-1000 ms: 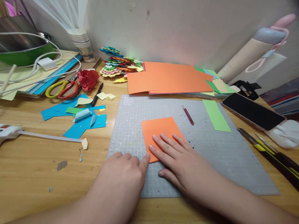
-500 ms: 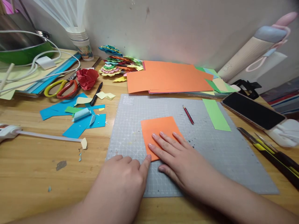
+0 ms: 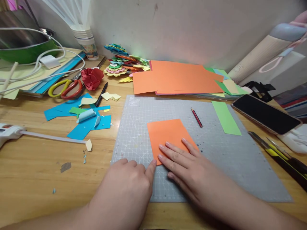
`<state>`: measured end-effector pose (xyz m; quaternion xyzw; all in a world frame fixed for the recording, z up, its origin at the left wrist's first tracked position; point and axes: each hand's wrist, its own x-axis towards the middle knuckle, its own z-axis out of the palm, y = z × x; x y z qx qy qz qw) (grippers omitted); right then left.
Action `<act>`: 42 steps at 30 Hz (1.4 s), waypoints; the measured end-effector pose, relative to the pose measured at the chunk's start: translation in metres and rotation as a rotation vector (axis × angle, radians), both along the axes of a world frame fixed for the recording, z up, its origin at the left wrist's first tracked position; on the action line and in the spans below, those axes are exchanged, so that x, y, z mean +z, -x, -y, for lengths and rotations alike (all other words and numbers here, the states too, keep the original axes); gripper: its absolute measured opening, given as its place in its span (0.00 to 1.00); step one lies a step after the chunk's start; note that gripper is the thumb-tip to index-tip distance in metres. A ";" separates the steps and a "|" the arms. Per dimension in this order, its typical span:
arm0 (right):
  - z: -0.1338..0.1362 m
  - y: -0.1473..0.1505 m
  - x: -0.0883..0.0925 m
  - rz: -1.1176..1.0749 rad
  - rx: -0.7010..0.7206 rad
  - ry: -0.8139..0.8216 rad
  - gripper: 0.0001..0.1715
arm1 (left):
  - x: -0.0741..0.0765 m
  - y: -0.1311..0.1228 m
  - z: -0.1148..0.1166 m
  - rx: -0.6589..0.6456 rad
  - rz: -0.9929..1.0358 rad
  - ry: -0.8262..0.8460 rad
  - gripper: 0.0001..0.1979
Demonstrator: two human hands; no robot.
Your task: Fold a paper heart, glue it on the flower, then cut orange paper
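Observation:
A folded orange paper (image 3: 165, 132) lies flat on the grey gridded cutting mat (image 3: 227, 166). My left hand (image 3: 127, 185) rests at its lower left corner, fingers curled in and thumb tip touching the corner. Across the lower right part of the paper, my right hand (image 3: 184, 166) lies flat with fingers stretched out. Its palm hides the lower right corner. Farther up the mat are a short dark red pencil (image 3: 196, 117) and a light green paper strip (image 3: 225, 117).
Left of the mat are blue paper scraps (image 3: 80, 129), scissors (image 3: 68, 88), a crumpled red paper ball (image 3: 92, 79) and a glue gun (image 3: 11, 132). Orange sheets (image 3: 177, 78) lie behind. A phone (image 3: 266, 114) and a utility knife (image 3: 275, 153) are on the right.
My right hand has slid slightly toward me and to the right over the paper, uncovering more of it. My left hand keeps its place at the corner. The whole view has shifted a little.

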<state>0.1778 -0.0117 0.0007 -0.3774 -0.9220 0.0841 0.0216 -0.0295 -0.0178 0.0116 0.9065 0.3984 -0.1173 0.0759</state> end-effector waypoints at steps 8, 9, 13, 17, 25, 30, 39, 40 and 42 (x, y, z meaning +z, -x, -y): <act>-0.002 0.000 -0.004 -0.018 -0.043 0.042 0.23 | 0.000 0.001 0.002 0.015 -0.033 0.018 0.26; -0.002 0.000 -0.004 -0.025 -0.045 0.047 0.23 | 0.000 0.001 0.002 0.018 -0.033 0.014 0.25; -0.001 0.000 -0.004 -0.045 -0.051 0.063 0.23 | -0.001 0.002 0.003 0.017 -0.016 -0.023 0.25; 0.000 0.001 -0.004 -0.027 -0.048 0.059 0.23 | -0.002 0.001 0.004 -0.032 0.042 -0.031 0.24; 0.000 0.002 -0.004 -0.012 -0.042 0.030 0.22 | 0.000 0.000 0.005 -0.027 0.059 0.015 0.23; 0.000 0.002 -0.004 -0.010 -0.048 0.023 0.22 | 0.000 0.000 0.005 -0.030 0.042 0.023 0.24; -0.003 0.000 -0.004 -0.023 -0.034 0.033 0.23 | -0.005 0.001 0.004 -0.020 0.044 -0.008 0.23; -0.004 0.001 -0.003 -0.022 -0.035 0.037 0.22 | -0.005 0.001 0.004 -0.022 0.044 -0.012 0.23; -0.007 0.003 -0.003 -0.020 -0.033 0.033 0.22 | -0.005 0.001 0.005 -0.026 0.045 -0.025 0.22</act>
